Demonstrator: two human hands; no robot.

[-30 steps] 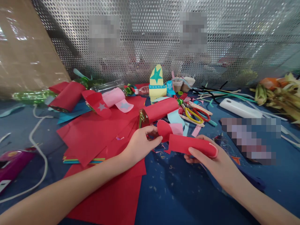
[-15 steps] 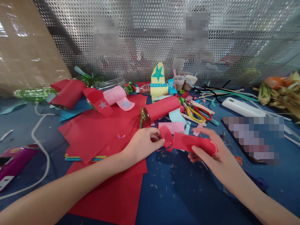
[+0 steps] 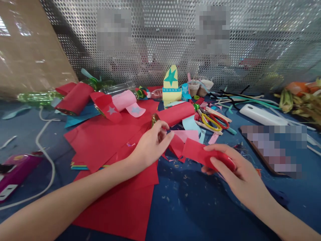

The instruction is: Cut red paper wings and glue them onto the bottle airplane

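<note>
In right hand, red paper strip, jutting leftward

slim bare forearms, two bare hands

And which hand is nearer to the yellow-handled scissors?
Right. The right hand is just on the near side of the scissors; the left hand is farther off, to their left.
</note>
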